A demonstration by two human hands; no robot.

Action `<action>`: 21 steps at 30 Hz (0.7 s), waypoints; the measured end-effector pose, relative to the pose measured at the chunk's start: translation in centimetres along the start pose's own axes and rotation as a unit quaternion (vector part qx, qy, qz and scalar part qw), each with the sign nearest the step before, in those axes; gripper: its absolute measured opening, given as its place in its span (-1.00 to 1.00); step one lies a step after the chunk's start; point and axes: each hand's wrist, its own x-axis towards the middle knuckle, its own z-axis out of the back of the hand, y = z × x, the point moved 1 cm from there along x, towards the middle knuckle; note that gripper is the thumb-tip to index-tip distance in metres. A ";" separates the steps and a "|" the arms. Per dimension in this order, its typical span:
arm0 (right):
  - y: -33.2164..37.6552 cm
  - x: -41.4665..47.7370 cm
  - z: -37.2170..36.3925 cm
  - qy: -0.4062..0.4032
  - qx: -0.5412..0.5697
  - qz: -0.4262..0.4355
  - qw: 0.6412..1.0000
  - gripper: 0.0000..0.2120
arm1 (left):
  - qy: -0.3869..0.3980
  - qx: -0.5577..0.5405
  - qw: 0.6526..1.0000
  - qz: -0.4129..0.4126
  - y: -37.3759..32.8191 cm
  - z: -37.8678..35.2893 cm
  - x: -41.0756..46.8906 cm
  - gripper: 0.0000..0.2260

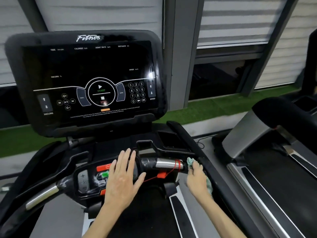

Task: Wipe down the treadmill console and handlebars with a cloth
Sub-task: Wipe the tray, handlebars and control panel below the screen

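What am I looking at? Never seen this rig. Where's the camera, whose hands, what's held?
One picture, from a camera worn on a person's head, looking down at their own bare hands; no robot. They face a treadmill: dark console screen above, handlebar with a silver grip below. The left hand lies flat, fingers straight, on the button panel. The right hand grips a green cloth against the handlebar's right end. A red safety clip hangs by the bar. A second treadmill stands to the right.
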 end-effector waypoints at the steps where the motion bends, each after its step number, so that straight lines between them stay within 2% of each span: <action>1: 0.0 -0.2 -0.2 0.013 -0.018 0.022 1.000 -0.72 | -0.003 0.001 1.000 0.006 -0.1 0.0 0.0 -0.33; 4: -1.7 -0.3 0.4 0.030 -0.092 0.125 0.987 -0.50 | -0.016 -0.004 1.000 0.015 -0.5 -0.2 0.0 -0.36; 6: -3.3 -0.2 1.6 0.023 -0.180 0.177 0.967 -0.49 | -0.022 0.000 1.000 0.009 -0.4 -0.2 0.1 -0.37; 8: -4.9 0.4 3.0 0.045 -0.229 0.188 0.954 -0.52 | -0.029 0.006 1.000 0.003 -0.3 -0.2 0.1 -0.37; 10: -5.6 1.4 3.4 0.078 -0.184 0.203 0.959 -0.53 | -0.039 0.011 0.999 0.003 -0.4 -0.4 0.0 -0.38; 12: -5.1 1.6 2.8 0.078 -0.100 0.206 0.970 -0.54 | -0.047 0.019 0.999 0.001 -0.4 -0.6 0.1 -0.38; 17: -2.6 0.2 -0.1 -0.019 -0.016 0.150 0.988 -0.55 | -0.060 0.037 0.998 -0.001 -0.6 -1.1 0.1 -0.39; 21: -0.1 -0.7 -1.2 0.002 -0.006 0.228 0.974 -0.57 | -0.068 0.044 0.997 -0.004 -0.5 -1.3 0.2 -0.39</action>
